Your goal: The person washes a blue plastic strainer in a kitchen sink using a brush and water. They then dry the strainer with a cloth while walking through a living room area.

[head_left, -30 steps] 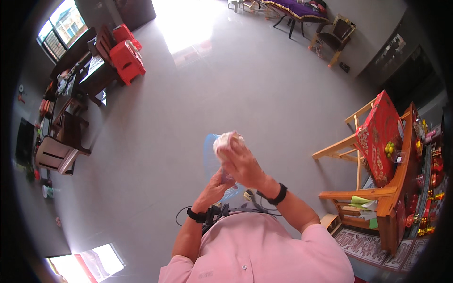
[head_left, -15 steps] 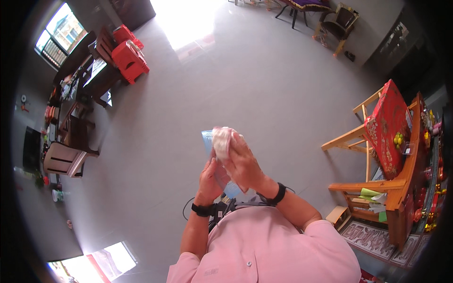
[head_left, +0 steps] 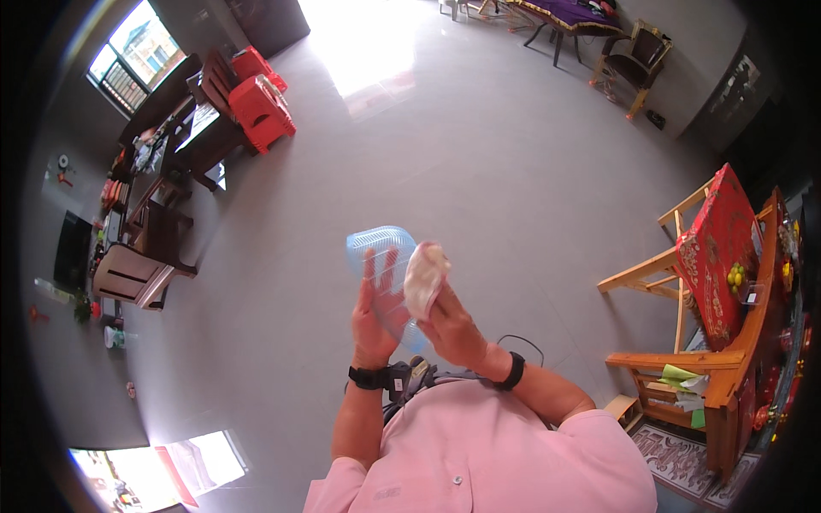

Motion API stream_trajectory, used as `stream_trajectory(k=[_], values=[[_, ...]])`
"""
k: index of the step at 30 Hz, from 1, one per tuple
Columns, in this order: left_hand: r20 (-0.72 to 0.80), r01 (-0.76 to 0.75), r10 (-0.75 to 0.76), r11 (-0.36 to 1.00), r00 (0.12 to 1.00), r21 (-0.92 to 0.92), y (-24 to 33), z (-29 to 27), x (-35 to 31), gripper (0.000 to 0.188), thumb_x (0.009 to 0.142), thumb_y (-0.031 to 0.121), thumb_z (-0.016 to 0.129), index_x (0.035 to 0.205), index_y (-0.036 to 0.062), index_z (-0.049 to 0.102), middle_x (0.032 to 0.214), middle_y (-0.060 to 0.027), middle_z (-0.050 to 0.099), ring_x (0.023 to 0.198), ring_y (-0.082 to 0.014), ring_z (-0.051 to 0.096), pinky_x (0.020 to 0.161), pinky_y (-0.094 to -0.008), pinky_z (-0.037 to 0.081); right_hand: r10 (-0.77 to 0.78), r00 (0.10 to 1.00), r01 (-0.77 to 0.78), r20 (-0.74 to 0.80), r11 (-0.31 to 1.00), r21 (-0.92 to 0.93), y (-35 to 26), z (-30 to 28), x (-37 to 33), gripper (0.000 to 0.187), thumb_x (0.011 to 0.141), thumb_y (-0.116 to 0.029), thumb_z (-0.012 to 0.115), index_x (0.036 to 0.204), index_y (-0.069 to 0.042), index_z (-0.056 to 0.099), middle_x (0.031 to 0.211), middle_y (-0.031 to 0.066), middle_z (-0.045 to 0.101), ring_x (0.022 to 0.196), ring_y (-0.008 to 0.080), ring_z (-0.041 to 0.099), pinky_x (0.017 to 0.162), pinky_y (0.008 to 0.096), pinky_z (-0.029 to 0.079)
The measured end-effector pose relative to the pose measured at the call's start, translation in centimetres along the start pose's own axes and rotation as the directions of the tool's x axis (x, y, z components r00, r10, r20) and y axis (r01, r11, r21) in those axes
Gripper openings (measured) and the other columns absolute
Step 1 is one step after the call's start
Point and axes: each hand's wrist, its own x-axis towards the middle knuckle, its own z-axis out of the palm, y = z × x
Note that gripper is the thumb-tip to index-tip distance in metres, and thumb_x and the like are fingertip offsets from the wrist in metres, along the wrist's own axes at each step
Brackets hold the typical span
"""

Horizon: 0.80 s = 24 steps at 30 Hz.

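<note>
A see-through light-blue plastic basket [head_left: 382, 239] with a slotted rim is held up in front of my chest, tilted. My left hand [head_left: 371, 332] supports it from below and behind, its fingers showing through the plastic. In my right hand [head_left: 459, 332] is a bunched whitish cloth [head_left: 425, 280] with a pinkish edge. The cloth is at the right side of the basket; whether it touches the plastic I cannot tell. My right fingers are partly hidden by the cloth.
Grey floor [head_left: 496, 171] spreads around me. On the right stand a wooden table [head_left: 727, 359] and a red-covered panel or table [head_left: 714, 256] with yellow fruit. Red stools [head_left: 261, 111] and dark wooden chairs [head_left: 141, 274] are on the left. A purple-covered table [head_left: 569, 13] stands far ahead.
My right hand and the cloth have moved right and back from the basket's middle, so more of the basket shows. My left fingers have stretched out behind it. The view has shifted slightly.
</note>
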Motion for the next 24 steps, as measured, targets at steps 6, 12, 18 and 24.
stream_trajectory(k=[6,12,18,24], values=[[0.147,0.112,-0.135,0.982,0.98,0.154,-1.4,0.4,-1.1,0.099,0.099,0.081,0.024,0.169,0.0122,0.006,0.171,-0.0116,0.022,0.157,-0.0313,0.025,0.125,-0.0486,0.03,-0.087,0.993,0.101,0.085,0.98,-0.173,0.0,-0.4,1.4,0.05,0.092,-0.014,0.069,0.135,0.01,0.06,0.146,0.0278,0.055,0.144,0.0488,0.044,0.125,0.0567,0.029],[0.003,0.169,-0.198,0.843,0.98,0.511,-2.6,1.6,-1.9,0.103,0.098,0.083,0.023,0.167,0.0079,0.016,0.168,-0.0114,0.032,0.153,-0.0303,0.035,0.124,-0.0497,0.03,-0.087,0.994,0.086,-0.06,0.996,-0.018,0.7,-2.5,5.1,0.048,0.093,-0.005,0.064,0.139,0.008,0.057,0.143,0.0298,0.056,0.141,0.0502,0.046,0.122,0.0566,0.034],[0.022,0.094,-0.097,0.991,0.995,0.096,-1.8,0.9,0.6,0.092,0.102,0.078,0.022,0.166,0.0118,0.025,0.165,-0.0142,0.038,0.151,-0.0321,0.038,0.125,-0.0503,0.031,-0.35,0.924,0.376,0.152,0.903,-0.206,0.8,-2.3,1.6,0.033,0.088,-0.004,0.066,0.119,0.005,0.068,0.136,0.0244,0.062,0.14,0.0417,0.052,0.119,0.059,0.04],[0.141,-0.058,-0.029,0.816,0.99,0.576,-4.4,2.4,-0.2,0.061,0.107,0.022,0.057,0.158,0.0018,0.031,0.156,-0.0166,0.043,0.147,-0.0286,0.042,0.123,-0.0438,0.032,-0.216,0.976,0.216,0.027,0.947,-0.236,1.8,-1.4,1.1,0.035,0.094,-0.015,0.067,0.125,0.002,0.068,0.134,0.0198,0.066,0.132,0.0373,0.058,0.119,0.055,0.039]])
